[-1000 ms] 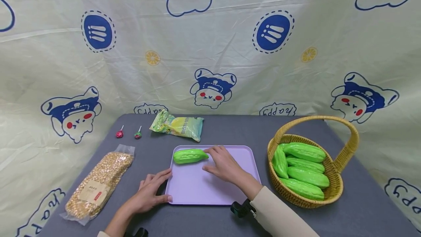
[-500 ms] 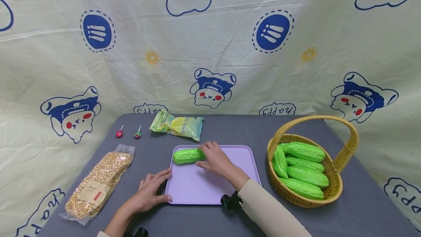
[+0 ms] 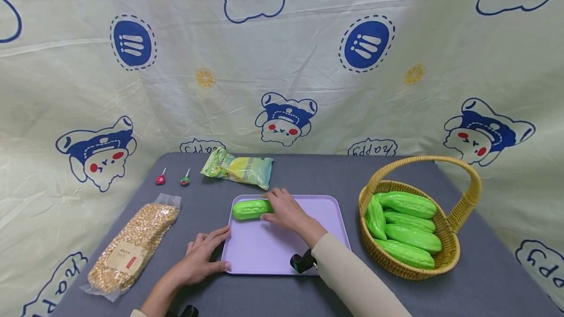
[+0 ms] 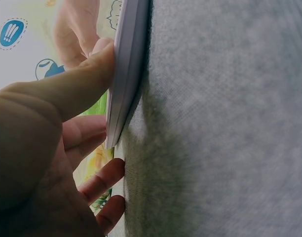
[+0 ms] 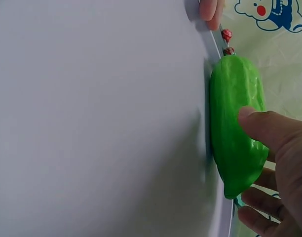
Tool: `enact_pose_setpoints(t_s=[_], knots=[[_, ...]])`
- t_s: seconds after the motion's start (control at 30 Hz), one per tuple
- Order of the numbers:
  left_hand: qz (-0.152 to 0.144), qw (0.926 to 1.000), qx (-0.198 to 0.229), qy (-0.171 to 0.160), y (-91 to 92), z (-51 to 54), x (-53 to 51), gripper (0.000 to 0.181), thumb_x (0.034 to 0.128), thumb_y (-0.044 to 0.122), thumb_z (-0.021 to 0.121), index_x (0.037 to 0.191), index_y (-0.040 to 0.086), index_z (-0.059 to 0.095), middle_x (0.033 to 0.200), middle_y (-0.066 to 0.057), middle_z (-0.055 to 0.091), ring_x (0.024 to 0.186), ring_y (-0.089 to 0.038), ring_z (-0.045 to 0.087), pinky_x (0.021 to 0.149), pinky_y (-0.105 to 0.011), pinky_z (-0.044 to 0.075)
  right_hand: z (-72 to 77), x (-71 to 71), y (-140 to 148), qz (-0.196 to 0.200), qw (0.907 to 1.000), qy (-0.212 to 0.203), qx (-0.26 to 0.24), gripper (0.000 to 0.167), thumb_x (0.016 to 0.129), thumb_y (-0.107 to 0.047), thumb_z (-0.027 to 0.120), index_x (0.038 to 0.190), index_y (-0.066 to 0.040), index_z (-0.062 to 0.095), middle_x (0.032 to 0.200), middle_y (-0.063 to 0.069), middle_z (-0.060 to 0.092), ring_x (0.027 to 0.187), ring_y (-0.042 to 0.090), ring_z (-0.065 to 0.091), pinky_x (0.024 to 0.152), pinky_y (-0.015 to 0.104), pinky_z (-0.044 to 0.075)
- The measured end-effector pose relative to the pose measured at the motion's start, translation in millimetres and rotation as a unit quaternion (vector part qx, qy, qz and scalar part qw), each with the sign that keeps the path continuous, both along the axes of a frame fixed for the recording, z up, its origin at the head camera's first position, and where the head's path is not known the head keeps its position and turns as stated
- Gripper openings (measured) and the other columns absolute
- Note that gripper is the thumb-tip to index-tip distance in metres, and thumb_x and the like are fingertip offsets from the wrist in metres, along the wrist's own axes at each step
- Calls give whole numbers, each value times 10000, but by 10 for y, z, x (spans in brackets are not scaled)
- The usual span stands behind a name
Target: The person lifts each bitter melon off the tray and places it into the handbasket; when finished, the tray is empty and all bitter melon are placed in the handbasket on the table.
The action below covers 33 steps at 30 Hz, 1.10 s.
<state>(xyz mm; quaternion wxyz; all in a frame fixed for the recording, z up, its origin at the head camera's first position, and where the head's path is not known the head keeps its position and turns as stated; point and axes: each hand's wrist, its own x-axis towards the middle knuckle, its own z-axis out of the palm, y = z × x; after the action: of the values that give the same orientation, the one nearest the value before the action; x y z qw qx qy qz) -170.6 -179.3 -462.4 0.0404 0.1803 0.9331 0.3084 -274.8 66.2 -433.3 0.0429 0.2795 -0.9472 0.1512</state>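
Note:
A bright green, ridged bitter melon (image 3: 248, 210) lies across the upper left of a lilac tray (image 3: 269, 253). My right hand (image 3: 288, 213) holds its right end, the thumb (image 5: 262, 123) on the near side and the other fingers behind it. The melon's far side is hidden in the right wrist view. At the tray's left edge rests my left hand (image 3: 200, 257), fingers spread; its thumb (image 4: 87, 79) touches the rim, with the forefinger beside the same edge. More bitter melons (image 3: 410, 224) fill a wicker basket (image 3: 451, 253) to the right.
A clear bag of corn kernels (image 3: 134, 246) lies left of the tray. Behind the tray is a green and yellow packet (image 3: 238, 168). Two lollipops, one red (image 3: 160, 178) and one green and red (image 3: 185, 180), lie at the back left. A printed curtain (image 3: 282, 62) hangs behind the table.
My right hand has moved a little left and up over the bitter melon's right end and has closed round it. The left hand and the melon have stayed in place.

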Motion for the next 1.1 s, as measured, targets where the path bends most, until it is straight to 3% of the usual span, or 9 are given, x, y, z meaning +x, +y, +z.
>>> enact_pose_setpoints(t_s=[0.43, 0.7, 1.1], knots=[[0, 10000, -5, -53, -2, 3, -11, 746, 748, 421, 737, 1381, 118, 483, 1499, -23, 391, 1098, -210, 392, 786, -342, 236, -31, -96, -9, 38, 9995, -243, 203, 525, 822, -336, 714, 1269, -110, 554, 1202, 83, 579, 1088, 229, 514, 949, 376, 427], [-4, 10000, -38, -43, -6, 2, -16, 746, 752, 423, 734, 1384, 122, 479, 1500, -16, 390, 1107, -216, 393, 789, -348, 239, -19, -95, -35, 184, 9994, -276, 136, 496, 830, -304, 710, 1259, -103, 564, 1203, 94, 588, 1101, 239, 524, 958, 385, 425], [31, 9999, -79, -69, -2, 8, -9, 746, 749, 411, 740, 1382, 114, 481, 1497, -20, 396, 1099, -208, 395, 785, -338, 241, -41, -96, -54, 80, 9993, -352, 97, 454, 845, -299, 694, 1245, -120, 574, 1167, 54, 593, 1053, 186, 525, 910, 350, 446]])
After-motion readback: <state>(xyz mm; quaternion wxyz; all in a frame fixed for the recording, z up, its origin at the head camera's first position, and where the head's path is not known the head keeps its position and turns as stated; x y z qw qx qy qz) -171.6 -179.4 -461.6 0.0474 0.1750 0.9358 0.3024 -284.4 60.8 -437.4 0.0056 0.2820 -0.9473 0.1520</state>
